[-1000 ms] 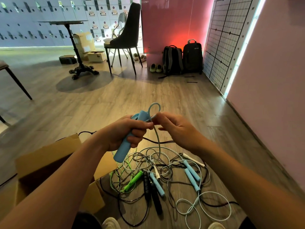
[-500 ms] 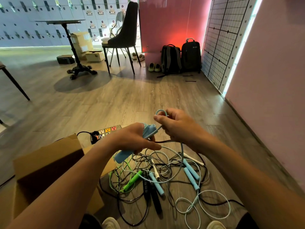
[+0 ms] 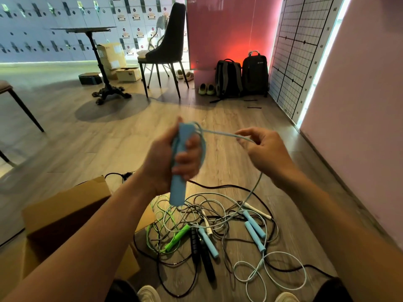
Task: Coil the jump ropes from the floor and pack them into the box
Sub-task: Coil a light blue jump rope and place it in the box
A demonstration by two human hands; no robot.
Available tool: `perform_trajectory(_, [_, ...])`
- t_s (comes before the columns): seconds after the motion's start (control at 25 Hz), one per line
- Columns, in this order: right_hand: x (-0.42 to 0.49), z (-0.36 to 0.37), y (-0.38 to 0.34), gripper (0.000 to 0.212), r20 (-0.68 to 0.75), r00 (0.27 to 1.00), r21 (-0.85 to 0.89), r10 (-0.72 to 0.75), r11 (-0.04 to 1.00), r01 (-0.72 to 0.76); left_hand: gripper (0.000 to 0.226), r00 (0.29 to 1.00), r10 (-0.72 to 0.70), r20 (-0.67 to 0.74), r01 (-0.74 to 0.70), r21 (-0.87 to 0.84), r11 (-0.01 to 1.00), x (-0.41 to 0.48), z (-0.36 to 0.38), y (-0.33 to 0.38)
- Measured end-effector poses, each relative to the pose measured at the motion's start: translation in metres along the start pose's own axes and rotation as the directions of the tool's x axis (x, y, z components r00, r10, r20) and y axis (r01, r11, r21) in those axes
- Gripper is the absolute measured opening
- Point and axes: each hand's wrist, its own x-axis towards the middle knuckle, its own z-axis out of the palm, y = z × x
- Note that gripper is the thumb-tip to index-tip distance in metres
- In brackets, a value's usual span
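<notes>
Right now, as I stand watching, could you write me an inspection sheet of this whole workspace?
Surface: wooden floor made of planks.
Job's things: tangled jump ropes lie on the floor; an open cardboard box sits at the left; one blue handle and its blue cord are lifted.
Clutter: two backpacks and shoes by the far wall.
Grippers: left hand grips the blue handle; right hand pinches the blue cord.
Cables: black lead with a plug, behind the box.
Surroundings: chair, table, lockers, grid board.
</notes>
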Motion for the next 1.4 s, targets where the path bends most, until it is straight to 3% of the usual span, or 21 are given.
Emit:
perform_trajectory(0.08, [0.003, -0.01, 0.005, 0.01, 0.053, 0.998, -0.079, -0.038, 0.996, 0.043, 0.06, 0.971, 0.226, 0.082, -0.185, -0.346, 0.92, -0.006, -0.006, 0.009])
perform_trajectory(0.12, [0.002, -0.012, 0.007, 0.013, 0.126, 0.99, -0.079, -0.057, 0.995, 0.067, 0.054, 0.946, 0.324, 0.009, -0.286, -0.446, 0.848, -0.006, -0.007, 0.01])
perform_trajectory(0.2, [-0.002, -0.006, 0.006, 0.018, 0.266, 0.96, -0.089, -0.084, 0.99, 0.111, 0.038, 0.84, 0.475, -0.261, -0.541, -0.47, 0.698, -0.005, -0.01, 0.011])
perform_trajectory(0.28, [-0.005, 0.003, 0.004, 0.023, 0.388, 0.919, -0.141, -0.066, 0.981, 0.13, 0.028, 0.675, 0.569, -0.469, -0.731, -0.323, 0.601, -0.001, -0.012, 0.013])
perform_trajectory(0.36, [-0.008, 0.009, 0.001, 0.027, 0.469, 0.881, -0.164, -0.061, 0.974, 0.155, 0.023, 0.526, 0.606, -0.596, -0.804, -0.117, 0.583, 0.005, -0.016, 0.016])
perform_trajectory(0.44, [-0.01, 0.009, -0.005, 0.032, 0.488, 0.867, -0.136, -0.095, 0.974, 0.183, 0.017, 0.402, 0.638, -0.657, -0.793, 0.098, 0.601, 0.007, -0.025, 0.016])
perform_trajectory(0.52, [-0.014, 0.006, -0.013, 0.033, 0.485, 0.866, -0.054, -0.123, 0.984, 0.17, 0.011, 0.331, 0.73, -0.598, -0.688, 0.377, 0.62, 0.005, -0.033, 0.014])
perform_trajectory(0.6, [-0.017, -0.001, -0.017, 0.03, 0.451, 0.885, 0.106, -0.114, 0.992, 0.074, 0.01, 0.406, 0.795, -0.45, -0.416, 0.684, 0.6, 0.003, -0.037, 0.011])
perform_trajectory(0.68, [-0.015, -0.009, -0.016, 0.029, 0.383, 0.917, 0.262, -0.113, 0.965, 0.009, 0.015, 0.603, 0.715, -0.353, -0.151, 0.83, 0.537, 0.003, -0.035, 0.001])
perform_trajectory(0.8, [-0.014, -0.012, -0.015, 0.03, 0.25, 0.96, 0.309, -0.126, 0.95, 0.044, 0.031, 0.854, 0.392, -0.342, 0.073, 0.824, 0.562, 0.006, -0.02, -0.017])
perform_trajectory(0.88, [-0.015, -0.009, -0.016, 0.03, 0.174, 0.977, 0.281, -0.127, 0.957, 0.075, 0.055, 0.933, 0.155, -0.324, 0.183, 0.802, 0.569, 0.011, -0.009, -0.023])
perform_trajectory(0.96, [-0.014, -0.008, -0.016, 0.028, 0.094, 0.991, 0.242, -0.096, 0.968, 0.071, 0.071, 0.964, -0.037, -0.262, 0.22, 0.718, 0.661, 0.016, 0.002, -0.027])
perform_trajectory(1.08, [-0.009, -0.006, -0.011, 0.029, 0.06, 0.997, 0.161, -0.045, 0.986, 0.035, 0.067, 0.982, -0.122, -0.147, 0.176, 0.448, 0.876, 0.016, 0.016, -0.025])
perform_trajectory(1.2, [-0.01, 0.0, -0.007, 0.034, 0.159, 0.987, 0.141, -0.011, 0.99, -0.011, 0.053, 0.999, 0.016, -0.041, -0.011, 0.129, 0.992, 0.013, 0.02, -0.017])
perform_trajectory(1.28, [-0.011, 0.008, -0.005, 0.033, 0.228, 0.974, 0.099, -0.007, 0.995, -0.016, 0.045, 0.978, 0.201, -0.049, -0.203, -0.039, 0.978, 0.011, 0.019, -0.013])
perform_trajectory(1.4, [-0.013, 0.019, -0.003, 0.034, 0.345, 0.939, -0.023, 0.003, 1.0, 0.005, 0.038, 0.885, 0.422, -0.195, -0.454, -0.165, 0.876, 0.012, 0.018, -0.009])
